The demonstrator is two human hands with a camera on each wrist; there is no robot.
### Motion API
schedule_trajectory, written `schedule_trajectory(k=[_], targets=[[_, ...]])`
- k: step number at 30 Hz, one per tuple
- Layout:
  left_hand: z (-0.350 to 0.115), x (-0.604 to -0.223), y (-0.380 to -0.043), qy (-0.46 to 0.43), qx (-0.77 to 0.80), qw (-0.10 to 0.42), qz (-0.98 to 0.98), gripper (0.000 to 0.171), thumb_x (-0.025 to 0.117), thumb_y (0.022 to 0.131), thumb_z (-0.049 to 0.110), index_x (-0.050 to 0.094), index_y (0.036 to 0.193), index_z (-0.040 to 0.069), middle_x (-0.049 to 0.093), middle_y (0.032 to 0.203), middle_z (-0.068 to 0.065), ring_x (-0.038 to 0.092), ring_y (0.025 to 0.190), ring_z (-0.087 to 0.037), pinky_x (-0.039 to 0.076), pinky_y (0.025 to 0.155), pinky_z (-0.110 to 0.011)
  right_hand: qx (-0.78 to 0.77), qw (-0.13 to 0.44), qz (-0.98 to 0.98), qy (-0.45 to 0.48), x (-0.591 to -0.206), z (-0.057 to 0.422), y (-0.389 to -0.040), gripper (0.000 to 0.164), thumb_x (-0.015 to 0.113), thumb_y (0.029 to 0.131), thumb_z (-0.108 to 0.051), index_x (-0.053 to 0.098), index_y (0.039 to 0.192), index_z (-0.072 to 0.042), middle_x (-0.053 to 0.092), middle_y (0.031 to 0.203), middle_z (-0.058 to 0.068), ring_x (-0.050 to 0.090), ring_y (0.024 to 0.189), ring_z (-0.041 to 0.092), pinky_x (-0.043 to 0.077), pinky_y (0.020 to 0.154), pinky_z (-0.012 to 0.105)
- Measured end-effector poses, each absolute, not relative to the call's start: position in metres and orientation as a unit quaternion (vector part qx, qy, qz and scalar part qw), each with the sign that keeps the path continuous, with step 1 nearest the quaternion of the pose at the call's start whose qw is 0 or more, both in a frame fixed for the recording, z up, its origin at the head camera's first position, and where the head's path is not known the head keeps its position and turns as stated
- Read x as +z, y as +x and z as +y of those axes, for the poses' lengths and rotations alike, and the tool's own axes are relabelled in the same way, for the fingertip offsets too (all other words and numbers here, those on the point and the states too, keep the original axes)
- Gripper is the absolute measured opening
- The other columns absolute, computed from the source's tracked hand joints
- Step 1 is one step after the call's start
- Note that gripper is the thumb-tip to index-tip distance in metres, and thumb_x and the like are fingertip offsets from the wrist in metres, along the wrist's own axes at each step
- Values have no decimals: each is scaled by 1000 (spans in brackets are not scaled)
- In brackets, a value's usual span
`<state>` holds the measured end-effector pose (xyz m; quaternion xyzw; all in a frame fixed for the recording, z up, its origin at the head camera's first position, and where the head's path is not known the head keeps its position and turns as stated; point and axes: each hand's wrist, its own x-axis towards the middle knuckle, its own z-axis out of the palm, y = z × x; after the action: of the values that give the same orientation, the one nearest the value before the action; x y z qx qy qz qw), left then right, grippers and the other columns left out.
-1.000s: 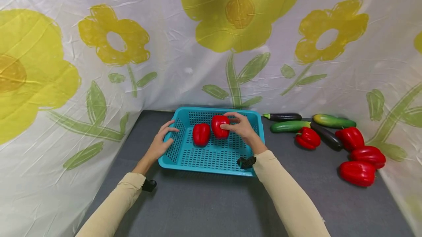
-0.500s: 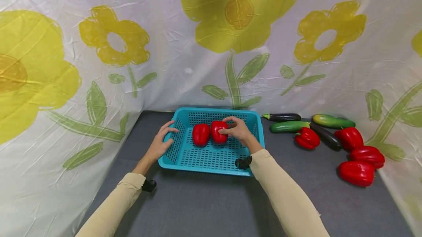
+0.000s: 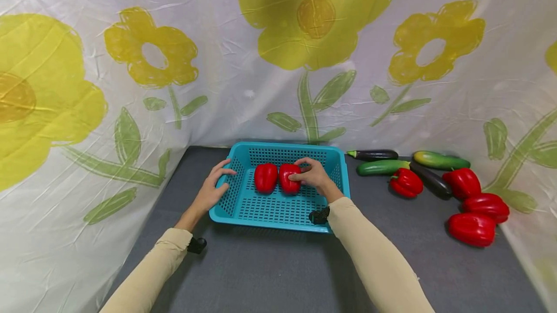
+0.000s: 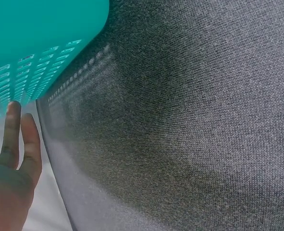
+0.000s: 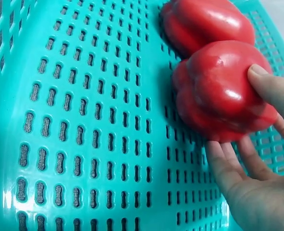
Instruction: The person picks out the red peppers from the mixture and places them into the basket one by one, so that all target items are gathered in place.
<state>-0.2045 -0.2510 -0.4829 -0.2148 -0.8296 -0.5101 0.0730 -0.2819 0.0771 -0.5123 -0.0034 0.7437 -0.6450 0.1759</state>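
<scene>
A blue plastic basket (image 3: 270,225) with slotted walls stands on the dark table. Two red bell peppers lie side by side inside it; the left bell pepper (image 3: 265,178) is untouched. My right hand (image 3: 315,175) has its thumb and fingers around the right bell pepper (image 3: 288,180). In the right wrist view, the thumb of the right hand (image 5: 262,192) lies on top of this bell pepper (image 5: 223,91) and the fingers reach under its side. Over the basket's left rim, my left hand (image 3: 211,191) rests with fingers extended; the left wrist view shows its fingers (image 4: 31,144) beside the slotted wall.
To the right of the basket lie a small eggplant (image 3: 375,154), a green cucumber (image 3: 379,167), a yellow-green cucumber (image 3: 440,160) and another eggplant (image 3: 431,180). Several more red bell peppers (image 3: 472,229) sit at the table's right side. A flowered white cloth (image 3: 226,85) hangs behind.
My right hand has lowered the right bell pepper onto the basket floor, close beside the other one. The left hand and the basket have stayed in place.
</scene>
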Motion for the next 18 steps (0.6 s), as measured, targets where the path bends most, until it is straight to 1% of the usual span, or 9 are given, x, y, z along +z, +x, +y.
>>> schedule_trajectory(k=[3,6,9,13,16,18], targets=[[-251,-483,-205,-212,-508,75,-831,34,47,88,-21,60,118,-15,29,155,-33,20,143,-53,24,99,-61,-642,177,746,0,-511,75,-282,47,82,85,-6,62,127,-6,60,122,21,60,106,33,55,81,42],[-256,-497,-213,-206,-504,79,-835,34,48,88,-19,61,119,-13,29,156,-31,20,145,-50,24,100,-62,-640,180,747,10,-516,74,-287,47,84,83,-8,63,125,-8,61,121,19,61,105,32,55,82,44],[-256,-500,-214,-203,-505,80,-835,34,48,88,-19,60,119,-14,30,156,-30,20,145,-50,23,101,-62,-638,178,749,13,-518,74,-288,47,84,83,-9,63,125,-9,60,121,19,61,104,32,55,81,43],[-251,-487,-207,-204,-512,79,-831,34,48,87,-20,60,119,-17,31,154,-32,20,143,-54,23,101,-63,-638,173,750,11,-512,73,-284,46,82,86,-8,61,126,-7,59,123,20,59,106,33,55,80,41],[-253,-492,-209,-206,-515,84,-828,34,48,87,-19,61,118,-16,31,155,-31,21,143,-53,22,101,-64,-640,173,749,9,-512,74,-284,45,81,86,-8,61,127,-7,59,123,20,59,106,33,55,81,41],[-256,-501,-214,-204,-510,86,-831,34,48,88,-18,62,119,-13,31,156,-28,20,144,-50,22,102,-63,-640,175,748,9,-512,74,-284,46,81,86,-8,61,128,-7,59,123,20,59,107,33,55,82,42]])
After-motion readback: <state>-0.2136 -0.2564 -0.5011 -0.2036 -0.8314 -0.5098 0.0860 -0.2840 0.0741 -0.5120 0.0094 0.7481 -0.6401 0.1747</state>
